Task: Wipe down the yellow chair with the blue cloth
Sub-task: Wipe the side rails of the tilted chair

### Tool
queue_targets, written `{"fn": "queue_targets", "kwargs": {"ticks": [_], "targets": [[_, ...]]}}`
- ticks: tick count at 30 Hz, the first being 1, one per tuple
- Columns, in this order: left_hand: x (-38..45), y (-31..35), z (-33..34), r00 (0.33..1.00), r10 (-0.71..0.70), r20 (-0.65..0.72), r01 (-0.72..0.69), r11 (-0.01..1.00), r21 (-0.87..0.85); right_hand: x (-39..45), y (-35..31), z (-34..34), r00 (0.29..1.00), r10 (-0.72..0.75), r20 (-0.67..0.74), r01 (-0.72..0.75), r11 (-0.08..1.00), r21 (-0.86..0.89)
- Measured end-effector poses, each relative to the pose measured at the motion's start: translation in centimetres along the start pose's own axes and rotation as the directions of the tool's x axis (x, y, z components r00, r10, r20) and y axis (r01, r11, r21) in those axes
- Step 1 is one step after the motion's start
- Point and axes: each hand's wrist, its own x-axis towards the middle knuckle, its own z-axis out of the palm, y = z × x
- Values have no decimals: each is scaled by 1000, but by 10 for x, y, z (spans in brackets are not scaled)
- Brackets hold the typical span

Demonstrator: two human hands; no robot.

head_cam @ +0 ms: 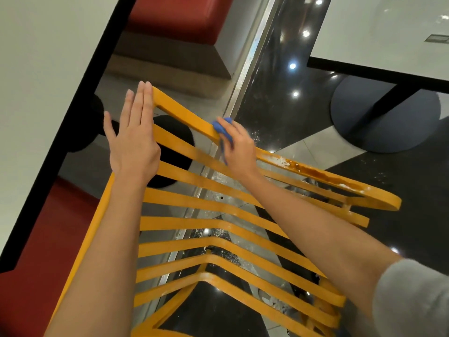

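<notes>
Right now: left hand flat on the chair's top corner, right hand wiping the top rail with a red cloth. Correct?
Not quite. In the head view the cloth is blue, not red. The rest holds: left hand flat on the chair corner, right hand wiping the top rail.

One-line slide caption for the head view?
Right hand wipes yellow chair top rail with blue cloth; left hand open.

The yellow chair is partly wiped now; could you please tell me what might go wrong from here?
1. The brown stain and white residue on the top rail lie beyond the right hand, so a short stroke could miss them.
2. The blue cloth is bunched small and may smear the grime.
3. The left hand rests flat with straight fingers on the yellow chair, so it might shift under pressure.
</notes>
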Motion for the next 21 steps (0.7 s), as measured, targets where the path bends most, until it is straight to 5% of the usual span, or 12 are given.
{"fn": "queue_targets", "kwargs": {"ticks": [5, 13, 17, 21], "targets": [[1, 2, -1, 1000, -3, -14, 3, 1000, -1, -22, 38, -23, 949, 286, -135, -283, 958, 41], [1, 1, -1, 1000, -7, -9, 7, 1000, -24, 3, 17, -14, 997, 26, 76, -29, 999, 35], [2, 0, -2, 1000, -20, 0, 20, 998, -62, -35, 58, -47, 998, 61, -33, -62, 998, -32], [3, -2, -2, 1000, -13, -3, 13, 994, -105, -24, 24, -13, 992, 78, -96, -69, 993, 94]]}}
